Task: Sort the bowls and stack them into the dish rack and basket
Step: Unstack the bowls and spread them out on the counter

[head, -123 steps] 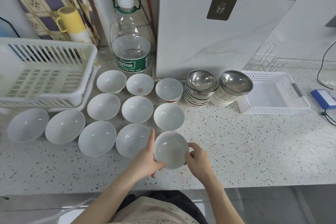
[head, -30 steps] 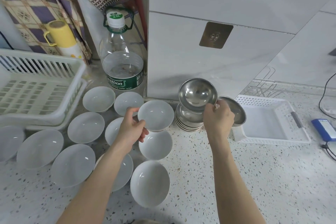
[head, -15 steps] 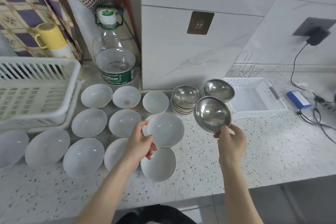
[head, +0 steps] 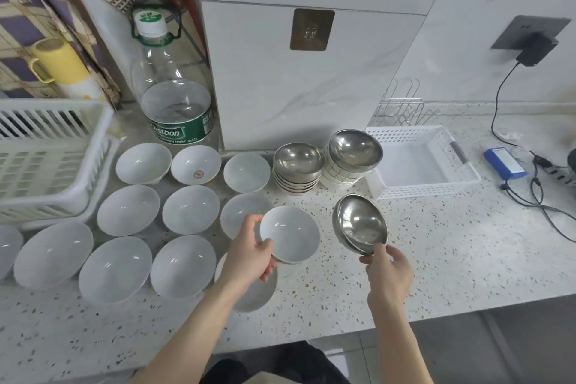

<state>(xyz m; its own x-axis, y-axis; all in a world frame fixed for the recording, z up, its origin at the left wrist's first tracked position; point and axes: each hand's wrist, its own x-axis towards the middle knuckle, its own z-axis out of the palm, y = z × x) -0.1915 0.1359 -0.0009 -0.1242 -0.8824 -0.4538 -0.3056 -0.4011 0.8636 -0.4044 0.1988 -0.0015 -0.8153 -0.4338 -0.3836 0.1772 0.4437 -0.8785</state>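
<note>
Both hands are up over the speckled surface [head: 436, 259], each with a bowl. The left hand [head: 249, 259] has its fingers [head: 268, 271] curled under a white ceramic bowl [head: 291, 234], thumb hooked over the near rim, the bowl lifted and tipped slightly toward the camera. The right hand [head: 389, 271] pinches a steel bowl [head: 360, 223] by its near edge, the bowl tilted so its shiny inside faces up and left.

Take the big water bottle [head: 174, 97] as the landmark. In front of it, white bowls [head: 190, 209] sit in rows, rims up, spread across the surface. To its right, against the wall panel, stands a stack of steel bowls [head: 297, 167], and just beside that a second stack topped by a steel bowl [head: 355, 148]. Further right, touching that second stack, is the white perforated basket [head: 452, 184]. To the bottle's left sits the white dish rack [head: 56, 153], with a yellow mug [head: 57, 62] behind it.
</note>
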